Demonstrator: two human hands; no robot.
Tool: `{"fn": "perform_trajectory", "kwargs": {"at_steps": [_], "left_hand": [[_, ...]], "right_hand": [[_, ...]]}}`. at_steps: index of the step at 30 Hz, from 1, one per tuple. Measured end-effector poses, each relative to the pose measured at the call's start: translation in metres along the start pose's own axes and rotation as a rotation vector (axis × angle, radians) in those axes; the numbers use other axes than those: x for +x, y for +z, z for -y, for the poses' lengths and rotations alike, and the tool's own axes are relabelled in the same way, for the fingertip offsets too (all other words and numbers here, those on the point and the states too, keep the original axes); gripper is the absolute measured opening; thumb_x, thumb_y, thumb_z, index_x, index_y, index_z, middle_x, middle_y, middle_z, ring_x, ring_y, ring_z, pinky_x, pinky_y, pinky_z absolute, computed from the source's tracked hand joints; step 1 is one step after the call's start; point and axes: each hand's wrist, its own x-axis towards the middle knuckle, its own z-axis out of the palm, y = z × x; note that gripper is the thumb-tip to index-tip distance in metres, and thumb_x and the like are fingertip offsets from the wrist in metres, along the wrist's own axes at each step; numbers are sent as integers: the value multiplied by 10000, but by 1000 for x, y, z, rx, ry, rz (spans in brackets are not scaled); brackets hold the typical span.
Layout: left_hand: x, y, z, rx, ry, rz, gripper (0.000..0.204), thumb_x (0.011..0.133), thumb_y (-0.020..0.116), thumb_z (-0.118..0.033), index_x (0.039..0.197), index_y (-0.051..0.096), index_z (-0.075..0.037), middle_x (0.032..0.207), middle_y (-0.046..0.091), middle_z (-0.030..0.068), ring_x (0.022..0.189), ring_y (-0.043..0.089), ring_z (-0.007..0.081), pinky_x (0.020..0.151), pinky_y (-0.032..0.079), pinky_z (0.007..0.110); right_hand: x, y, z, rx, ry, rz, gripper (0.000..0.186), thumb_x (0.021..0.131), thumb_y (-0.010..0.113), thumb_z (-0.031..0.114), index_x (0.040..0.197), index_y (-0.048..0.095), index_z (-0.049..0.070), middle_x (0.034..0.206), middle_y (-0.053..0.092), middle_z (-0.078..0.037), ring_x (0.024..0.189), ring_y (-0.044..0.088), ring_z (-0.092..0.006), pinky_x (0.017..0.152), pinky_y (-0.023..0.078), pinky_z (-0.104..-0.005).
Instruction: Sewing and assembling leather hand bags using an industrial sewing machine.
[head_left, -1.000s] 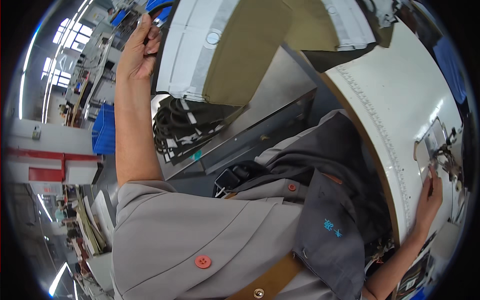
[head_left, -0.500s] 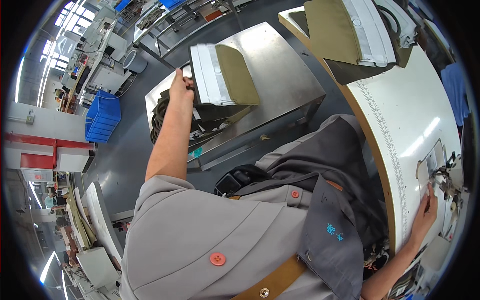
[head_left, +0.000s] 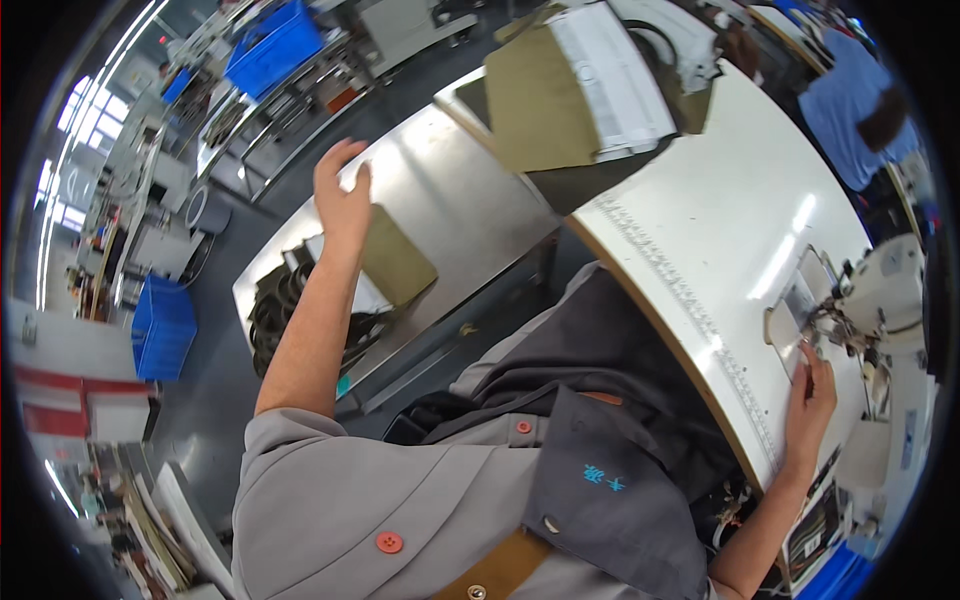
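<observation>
My left hand point(head_left: 342, 183) is raised over the steel table point(head_left: 455, 195), fingers apart and empty. Below and beside it lies an olive fabric panel with a white strip point(head_left: 395, 255), on a stack of dark pieces with black loops point(head_left: 280, 315), partly hidden by my forearm. My right hand point(head_left: 810, 395) reaches to the sewing machine point(head_left: 880, 300) on the white table point(head_left: 700, 250), fingertips together near its needle area; what they hold, if anything, is too small to tell. More olive and white panels point(head_left: 545, 100) lie at the white table's far end.
A blue bin point(head_left: 160, 325) stands on the floor at left; another point(head_left: 270, 45) sits on a rack behind. Sewing stations line the left side. A co-worker in a blue top point(head_left: 855, 110) is at upper right. The white table's wooden edge runs beside my legs.
My left hand has set the olive and white panel down on the steel table's stack and let go, rising away from it. The view has turned. My right hand stays at the machine.
</observation>
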Motion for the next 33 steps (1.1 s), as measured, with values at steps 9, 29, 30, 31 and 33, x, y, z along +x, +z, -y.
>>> {"fn": "perform_trajectory", "kwargs": {"at_steps": [9,29,30,31,33], "left_hand": [[32,171,-217,47,668,348,528,815,826,-535,1046,727,-71,1170,644,70,1073,649,257,971,484,436],[349,135,-49,-1350,-363,1212,389,1086,482,-396,1128,685,-66,1083,728,88,1006,703,253,941,554,427],[323,153,-85,-1293,-325,1183,351,1088,488,-362,1158,667,-69,1106,719,73,1074,679,203,993,529,399],[272,159,-139,-1235,-272,1154,315,1089,494,-328,1187,649,-72,1129,709,58,1142,655,153,1045,504,371],[362,37,-44,-1102,-43,998,318,1084,494,-316,1219,633,-65,1179,684,72,1175,635,171,1066,485,379]], "right_hand": [[3,-2,22,93,-9,-43,263,953,611,-9,1194,711,21,818,517,-83,672,499,-189,616,423,-320],[12,15,9,27,-90,-176,145,896,669,181,1007,753,146,908,698,-57,893,690,-303,774,539,-461],[6,15,3,5,-53,-169,143,893,668,182,1005,750,146,907,698,-55,895,693,-297,775,539,-459],[-6,10,-4,-13,-18,-172,142,890,667,182,1002,747,147,907,699,-52,897,696,-292,776,540,-456],[18,17,12,43,-156,-207,150,888,666,181,1010,746,150,906,699,-52,894,698,-289,774,542,-455]]}}
